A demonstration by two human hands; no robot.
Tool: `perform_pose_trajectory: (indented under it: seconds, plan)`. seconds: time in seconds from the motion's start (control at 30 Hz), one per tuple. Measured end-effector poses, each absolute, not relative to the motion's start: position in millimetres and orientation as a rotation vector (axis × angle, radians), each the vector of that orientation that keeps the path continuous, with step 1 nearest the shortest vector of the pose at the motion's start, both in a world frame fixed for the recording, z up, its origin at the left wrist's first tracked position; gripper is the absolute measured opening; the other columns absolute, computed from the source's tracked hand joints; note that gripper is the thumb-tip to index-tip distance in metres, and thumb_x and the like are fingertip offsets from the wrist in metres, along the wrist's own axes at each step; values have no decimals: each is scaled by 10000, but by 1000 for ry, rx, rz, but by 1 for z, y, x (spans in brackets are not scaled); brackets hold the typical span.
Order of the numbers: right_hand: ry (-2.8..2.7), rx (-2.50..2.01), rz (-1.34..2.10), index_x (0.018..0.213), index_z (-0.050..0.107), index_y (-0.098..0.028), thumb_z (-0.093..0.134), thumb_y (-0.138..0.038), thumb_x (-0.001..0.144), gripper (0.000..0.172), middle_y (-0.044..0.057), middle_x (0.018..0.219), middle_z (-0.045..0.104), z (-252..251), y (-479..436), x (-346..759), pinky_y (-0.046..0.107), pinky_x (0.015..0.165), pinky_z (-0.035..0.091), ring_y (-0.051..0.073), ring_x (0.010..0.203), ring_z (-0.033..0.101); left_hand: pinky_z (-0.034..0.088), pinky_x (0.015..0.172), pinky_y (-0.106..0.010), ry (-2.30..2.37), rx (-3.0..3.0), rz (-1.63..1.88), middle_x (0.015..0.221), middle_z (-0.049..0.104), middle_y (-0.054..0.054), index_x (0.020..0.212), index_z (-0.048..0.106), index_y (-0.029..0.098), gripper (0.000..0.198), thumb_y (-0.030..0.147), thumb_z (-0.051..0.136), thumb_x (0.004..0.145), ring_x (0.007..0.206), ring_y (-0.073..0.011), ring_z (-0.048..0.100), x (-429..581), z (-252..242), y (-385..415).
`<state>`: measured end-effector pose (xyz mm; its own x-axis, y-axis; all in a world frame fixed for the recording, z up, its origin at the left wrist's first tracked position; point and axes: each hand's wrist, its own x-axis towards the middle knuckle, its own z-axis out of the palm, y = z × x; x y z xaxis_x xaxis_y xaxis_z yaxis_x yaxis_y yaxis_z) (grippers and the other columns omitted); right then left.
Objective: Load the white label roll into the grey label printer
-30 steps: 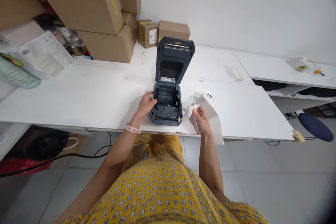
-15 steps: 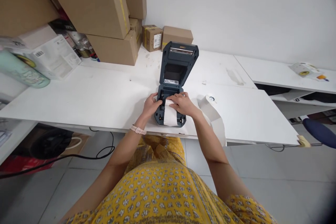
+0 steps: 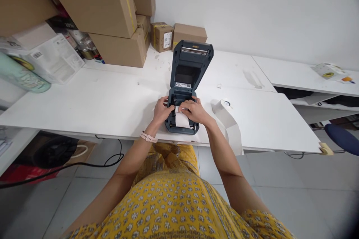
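A dark grey label printer (image 3: 191, 68) stands on the white table with its lid raised. A strip of white label paper (image 3: 182, 120) lies inside its lower half and ends short of the printer's front edge. My left hand (image 3: 162, 110) grips the left side wall, its thumb reaching over the rim inside. From the right, my right hand (image 3: 195, 110) reaches into the printer with bent fingers on the back part of the paper. Those fingers hide part of whatever the strip comes from. A pink band circles my left wrist.
A loose roll of white paper (image 3: 224, 114) lies right of the printer, its strip hanging over the table's front edge. Cardboard boxes (image 3: 117, 46) are stacked at the back left. A mint-green bottle (image 3: 24, 76) lies at far left. A small white box (image 3: 331, 71) sits at far right.
The front end of the paper strip has drawn back from the printer's front edge, baring the roller there. Both hands stay nearly in place. The view has shifted slightly.
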<state>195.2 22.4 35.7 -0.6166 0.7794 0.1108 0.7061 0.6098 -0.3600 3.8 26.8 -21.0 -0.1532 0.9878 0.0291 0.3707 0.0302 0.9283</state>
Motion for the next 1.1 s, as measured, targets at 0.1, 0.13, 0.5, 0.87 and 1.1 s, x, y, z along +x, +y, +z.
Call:
perform_pose_trajectory:
  seconds: [0.1, 0.13, 0.5, 0.87, 1.1]
  plan:
    - [-2560, -1183, 440, 984, 685, -240, 434, -162, 965, 263, 46, 1084, 720, 34, 17, 197, 511, 1187, 163, 231, 1111, 634, 513, 832, -325, 1586, 1353, 1148, 1204, 665, -100, 1274, 609, 168, 576, 264, 683, 712, 975, -209, 642, 3, -25, 28]
    - [-2547, -1174, 457, 1000, 691, -245, 453, -194, 975, 245, 44, 1107, 721, 34, 16, 198, 516, 1193, 151, 231, 1120, 633, 516, 820, -326, 1577, 1341, 1154, 1202, 671, -99, 1270, 616, 168, 574, 262, 684, 708, 967, -211, 648, 3, -26, 28]
    - [-2519, -1153, 622, 1117, 747, -305, 628, -421, 949, 236, 67, 1301, 683, 27, 19, 210, 589, 1216, 78, 264, 1271, 594, 537, 769, -317, 1471, 1202, 1191, 1165, 709, -106, 1265, 640, 154, 597, 216, 692, 674, 897, -203, 683, 0, -29, 32]
    - [-2540, -1177, 756, 1155, 757, -323, 714, -378, 894, 270, 93, 1397, 643, 31, 27, 212, 643, 1206, 81, 294, 1360, 537, 538, 787, -330, 1499, 1186, 1196, 1192, 693, -117, 1268, 634, 147, 591, 204, 680, 681, 907, -205, 664, 5, -26, 28]
    - [-2549, -1166, 749, 1153, 758, -312, 711, -385, 889, 278, 102, 1390, 647, 32, 27, 212, 629, 1209, 75, 300, 1362, 538, 539, 904, -383, 1532, 1221, 1185, 1223, 674, -116, 1266, 625, 169, 530, 201, 657, 737, 1010, -231, 659, 8, -22, 24]
